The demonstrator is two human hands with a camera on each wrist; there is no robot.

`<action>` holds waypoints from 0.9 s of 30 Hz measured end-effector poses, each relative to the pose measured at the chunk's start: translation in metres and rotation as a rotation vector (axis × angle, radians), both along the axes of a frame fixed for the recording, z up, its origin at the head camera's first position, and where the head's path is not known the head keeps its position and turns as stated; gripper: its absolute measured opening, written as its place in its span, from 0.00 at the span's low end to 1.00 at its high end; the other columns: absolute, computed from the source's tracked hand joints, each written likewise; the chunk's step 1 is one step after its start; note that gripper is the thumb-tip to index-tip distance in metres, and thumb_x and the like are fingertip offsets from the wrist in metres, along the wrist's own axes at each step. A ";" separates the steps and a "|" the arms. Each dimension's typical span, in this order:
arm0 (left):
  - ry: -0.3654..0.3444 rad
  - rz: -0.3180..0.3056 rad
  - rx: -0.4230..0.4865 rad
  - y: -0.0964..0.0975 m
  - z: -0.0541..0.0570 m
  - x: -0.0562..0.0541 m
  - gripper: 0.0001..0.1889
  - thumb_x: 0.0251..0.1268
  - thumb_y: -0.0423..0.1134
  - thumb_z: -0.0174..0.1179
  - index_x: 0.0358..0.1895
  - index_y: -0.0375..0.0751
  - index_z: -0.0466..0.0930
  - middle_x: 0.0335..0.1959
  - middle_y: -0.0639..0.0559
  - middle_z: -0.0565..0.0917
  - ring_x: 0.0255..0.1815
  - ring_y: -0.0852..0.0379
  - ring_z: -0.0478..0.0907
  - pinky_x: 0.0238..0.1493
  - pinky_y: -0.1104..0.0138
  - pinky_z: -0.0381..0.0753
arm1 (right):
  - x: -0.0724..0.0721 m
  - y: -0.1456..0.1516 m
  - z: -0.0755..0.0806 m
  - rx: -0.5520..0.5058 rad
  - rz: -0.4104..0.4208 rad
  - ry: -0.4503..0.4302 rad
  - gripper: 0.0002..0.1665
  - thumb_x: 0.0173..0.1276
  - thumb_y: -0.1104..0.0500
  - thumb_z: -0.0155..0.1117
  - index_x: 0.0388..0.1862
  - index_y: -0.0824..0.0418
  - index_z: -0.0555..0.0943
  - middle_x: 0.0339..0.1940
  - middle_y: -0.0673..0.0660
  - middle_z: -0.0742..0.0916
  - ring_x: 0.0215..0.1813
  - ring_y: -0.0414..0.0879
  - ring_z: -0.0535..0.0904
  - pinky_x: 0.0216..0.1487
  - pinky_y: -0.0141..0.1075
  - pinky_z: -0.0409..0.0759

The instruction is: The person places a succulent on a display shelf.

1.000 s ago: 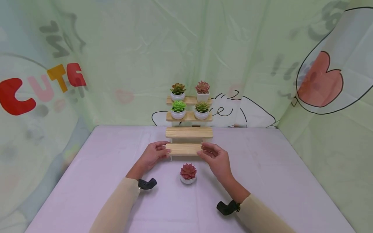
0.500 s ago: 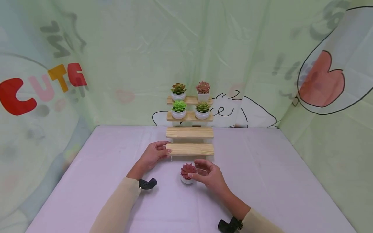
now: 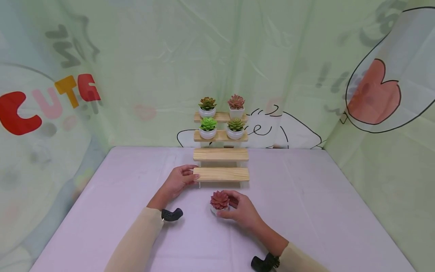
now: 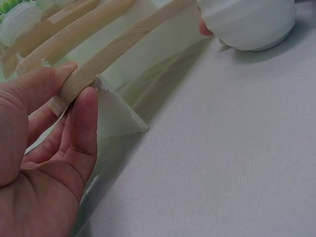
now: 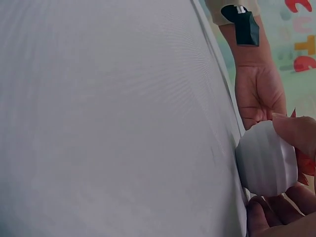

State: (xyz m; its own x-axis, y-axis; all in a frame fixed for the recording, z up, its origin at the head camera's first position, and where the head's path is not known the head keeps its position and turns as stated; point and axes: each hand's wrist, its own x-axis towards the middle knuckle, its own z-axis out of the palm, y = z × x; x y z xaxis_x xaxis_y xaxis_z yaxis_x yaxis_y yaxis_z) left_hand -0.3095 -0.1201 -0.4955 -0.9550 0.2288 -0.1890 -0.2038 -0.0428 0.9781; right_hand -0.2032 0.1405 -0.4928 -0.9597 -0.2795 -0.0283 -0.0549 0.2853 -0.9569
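Observation:
My left hand [image 3: 181, 180] pinches the left end of the lowest board of a stepped wooden plant stand [image 3: 221, 174]. In the left wrist view, the thumb lies on top of that board [image 4: 118, 49] and fingers are underneath. In front of the stand is a red succulent [image 3: 219, 200] in a ribbed white pot [image 5: 266, 159]. My right hand [image 3: 242, 209] holds this pot from the right, thumb on the near side and fingers round the far side. The pot's base is at the tablecloth.
Two succulents, a brownish-green one [image 3: 207, 104] and a pink one [image 3: 236, 102], stand on the top board. Below them are a bright green one [image 3: 208, 124] and a dark green one [image 3: 235, 125]. A printed curtain [image 3: 163, 68] hangs behind the white-covered table [image 3: 306, 204].
My right hand has let go of the stand's right end, come down toward me and taken hold of the red succulent's pot. The left hand has stayed on the board.

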 end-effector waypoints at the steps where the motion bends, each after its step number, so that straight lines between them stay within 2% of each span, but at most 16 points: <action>1: 0.000 0.001 0.003 0.000 0.000 0.000 0.27 0.66 0.28 0.68 0.67 0.33 0.75 0.44 0.47 0.87 0.41 0.57 0.86 0.43 0.68 0.89 | 0.000 -0.001 0.001 0.006 -0.003 0.003 0.41 0.54 0.61 0.84 0.66 0.67 0.77 0.64 0.64 0.84 0.66 0.57 0.82 0.64 0.39 0.82; 16: 0.011 -0.016 0.013 -0.001 0.002 0.001 0.27 0.66 0.28 0.67 0.68 0.31 0.74 0.41 0.50 0.86 0.41 0.58 0.85 0.43 0.68 0.89 | -0.001 -0.006 0.003 0.048 -0.009 0.027 0.38 0.54 0.61 0.84 0.63 0.64 0.80 0.61 0.61 0.86 0.63 0.54 0.83 0.63 0.39 0.83; 22: 0.006 -0.012 0.010 0.000 0.002 0.001 0.26 0.66 0.28 0.67 0.68 0.32 0.75 0.42 0.49 0.87 0.41 0.58 0.86 0.43 0.68 0.89 | -0.001 -0.006 0.004 0.013 0.007 0.025 0.38 0.54 0.64 0.83 0.64 0.67 0.78 0.63 0.64 0.84 0.65 0.56 0.82 0.64 0.39 0.83; 27: 0.008 -0.013 0.015 -0.001 0.001 0.001 0.26 0.66 0.28 0.67 0.68 0.32 0.75 0.43 0.49 0.87 0.42 0.58 0.86 0.43 0.68 0.89 | -0.002 -0.008 0.003 0.004 0.007 0.037 0.37 0.54 0.64 0.83 0.63 0.67 0.78 0.61 0.63 0.85 0.62 0.53 0.83 0.62 0.36 0.84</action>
